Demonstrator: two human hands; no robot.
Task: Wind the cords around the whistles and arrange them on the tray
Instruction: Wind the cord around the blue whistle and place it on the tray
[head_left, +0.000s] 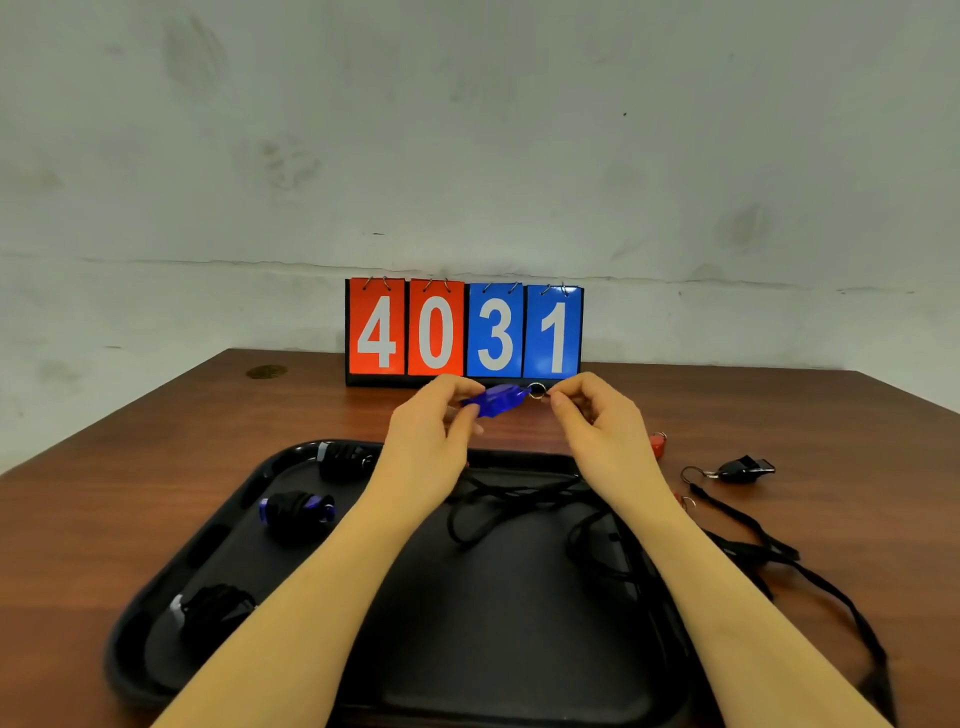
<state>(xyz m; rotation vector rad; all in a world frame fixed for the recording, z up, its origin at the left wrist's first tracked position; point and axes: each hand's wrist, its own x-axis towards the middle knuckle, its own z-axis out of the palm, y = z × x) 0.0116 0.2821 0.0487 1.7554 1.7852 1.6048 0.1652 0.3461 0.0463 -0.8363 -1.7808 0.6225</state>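
My left hand (431, 431) pinches a translucent blue whistle (496, 400) above the far edge of the black tray (519, 649). My right hand (597, 415) pinches the cord right beside the whistle's metal ring (536, 389). The black cord (498, 499) hangs down from there and lies looped on the tray. Three wound whistles sit along the tray's left side: a black one (345, 460) at the far corner, a blue one (298, 512) in the middle and a black one (215, 610) nearest me.
A black whistle (745, 470) with a ring lies on the wooden table (156, 467) to the right, its long black cord (779, 566) trailing toward me. A red whistle (657, 444) shows behind my right wrist. A scoreboard (464, 332) reading 4031 stands at the back.
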